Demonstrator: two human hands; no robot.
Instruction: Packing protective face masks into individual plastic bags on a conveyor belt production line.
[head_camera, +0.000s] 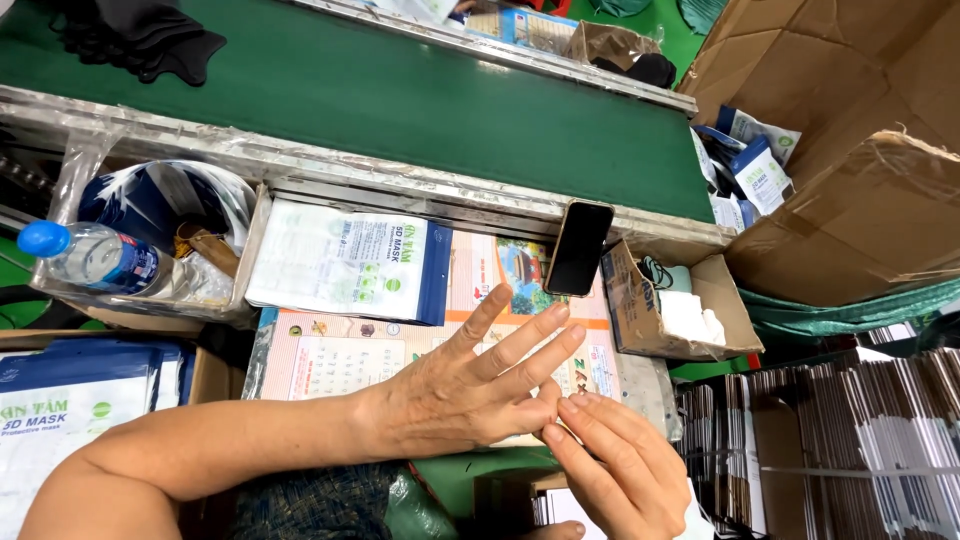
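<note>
Left hand (470, 385) is spread flat, fingers fanned over the calendar sheet (345, 355); right hand (615, 465) pinches at its little finger, holding nothing I can make out. Phone (578, 247) leans on the conveyor rail (400, 180), probably for viewing

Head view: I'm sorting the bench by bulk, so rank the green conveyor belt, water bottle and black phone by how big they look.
1. green conveyor belt
2. water bottle
3. black phone
The bottle and phone look close in size; treat that order as unsure.
</note>
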